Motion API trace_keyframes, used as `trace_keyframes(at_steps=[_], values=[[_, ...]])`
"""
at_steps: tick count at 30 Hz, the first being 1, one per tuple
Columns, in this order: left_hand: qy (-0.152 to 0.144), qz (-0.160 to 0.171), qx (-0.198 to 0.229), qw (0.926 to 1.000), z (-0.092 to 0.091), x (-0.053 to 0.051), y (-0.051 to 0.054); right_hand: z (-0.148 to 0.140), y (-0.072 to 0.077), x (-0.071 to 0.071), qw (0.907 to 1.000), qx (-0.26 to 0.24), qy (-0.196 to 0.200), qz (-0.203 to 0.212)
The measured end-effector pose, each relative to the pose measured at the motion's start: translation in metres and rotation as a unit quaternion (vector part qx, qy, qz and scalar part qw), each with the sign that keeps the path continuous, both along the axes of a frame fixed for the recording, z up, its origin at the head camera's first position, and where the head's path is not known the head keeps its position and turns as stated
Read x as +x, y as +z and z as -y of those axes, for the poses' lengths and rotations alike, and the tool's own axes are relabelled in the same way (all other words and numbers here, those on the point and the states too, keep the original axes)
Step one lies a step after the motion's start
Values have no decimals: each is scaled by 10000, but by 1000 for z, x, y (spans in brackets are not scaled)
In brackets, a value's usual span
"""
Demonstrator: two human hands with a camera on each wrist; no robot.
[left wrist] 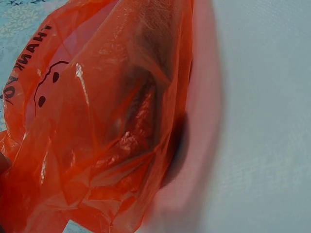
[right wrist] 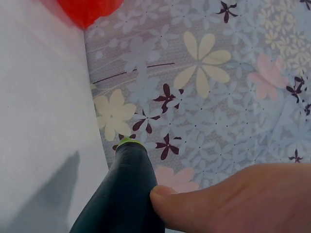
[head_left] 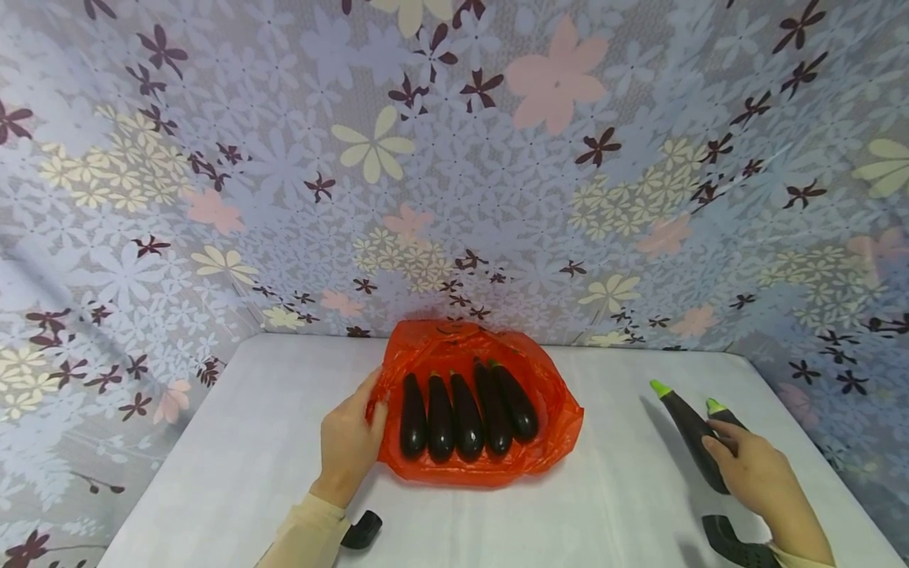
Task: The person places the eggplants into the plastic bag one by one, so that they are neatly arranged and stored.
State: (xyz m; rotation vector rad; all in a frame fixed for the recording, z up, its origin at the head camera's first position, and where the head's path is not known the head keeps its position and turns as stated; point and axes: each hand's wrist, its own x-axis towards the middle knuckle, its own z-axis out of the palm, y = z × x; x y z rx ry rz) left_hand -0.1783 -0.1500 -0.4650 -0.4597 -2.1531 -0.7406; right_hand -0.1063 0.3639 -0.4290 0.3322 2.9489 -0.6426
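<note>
A red plastic bag (head_left: 490, 476) lies with its mouth towards me at the back middle of the table, several dark eggplants (head_left: 466, 418) side by side inside. My left hand (head_left: 349, 446) grips the bag's left edge; in the left wrist view the crumpled film of the bag (left wrist: 97, 121) shows printed letters and a face. On the right, my right hand (head_left: 763, 473) holds another eggplant (head_left: 687, 427), its green stem end pointing away and to the left. The right wrist view has my thumb against this eggplant (right wrist: 125, 187). Just behind it is one more eggplant (head_left: 726, 413), partly hidden by the hand.
Everything rests on a white-covered table (head_left: 241, 442). A flower-patterned cloth (head_left: 454, 158) rises behind the table and along both sides. Black curved pieces (head_left: 364, 530) sit at both wrists.
</note>
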Motion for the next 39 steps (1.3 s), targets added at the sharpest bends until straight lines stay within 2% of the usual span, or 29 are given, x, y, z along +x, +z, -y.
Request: trace_keyframes(at_steps=[14,28,39], values=[[-25,25,22,10000,1,0,-2,21,15,4,9997,-126,-46,-209],[-31,30,42,10000,1,-1,1,47,22,8,9985,-232,108,-479],[-32,89,64,9999,1,0,1,70,31,12,9969,-299,32,-724]])
